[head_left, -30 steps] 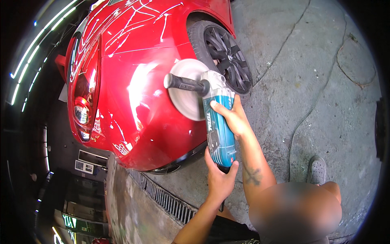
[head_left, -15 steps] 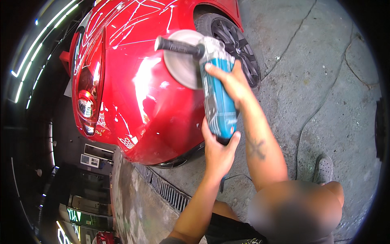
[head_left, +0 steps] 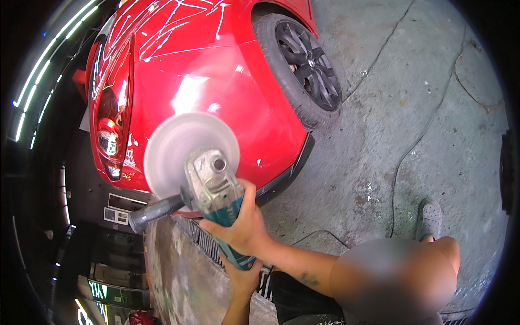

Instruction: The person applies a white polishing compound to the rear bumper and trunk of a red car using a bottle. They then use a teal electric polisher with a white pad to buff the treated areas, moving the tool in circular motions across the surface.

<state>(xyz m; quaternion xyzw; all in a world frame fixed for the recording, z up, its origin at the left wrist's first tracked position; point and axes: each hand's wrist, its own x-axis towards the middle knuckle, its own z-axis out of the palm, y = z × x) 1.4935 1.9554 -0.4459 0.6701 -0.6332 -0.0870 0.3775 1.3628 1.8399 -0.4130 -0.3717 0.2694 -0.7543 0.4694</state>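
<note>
Both of my hands are on a teal polisher point(head_left: 227, 214) with a scuffed metal head and a black side handle point(head_left: 157, 214). My right hand point(head_left: 241, 222) wraps round the body just behind the head. At the rear end, my left hand point(head_left: 244, 275) closes on the casing, partly hidden by the polisher and the right hand. The round pale pad point(head_left: 162, 143) looks smeared, as if spinning. It overlaps the lower corner of a red car's bumper point(head_left: 233, 119); whether it touches the paint, I cannot tell. No hand holds the side handle.
A tail light point(head_left: 111, 130) is at the left of the bumper, a black-rimmed wheel point(head_left: 309, 62) at its right. Dark cords point(head_left: 411, 149) run over the grey floor. A drain grate point(head_left: 203, 244) lies below the car. A foot in a grey clog point(head_left: 430, 214) rests at the right.
The polisher has swung down and left, from beside the wheel to the lower bumper corner. Its side handle now points down-left. Both hands moved with it, still gripping.
</note>
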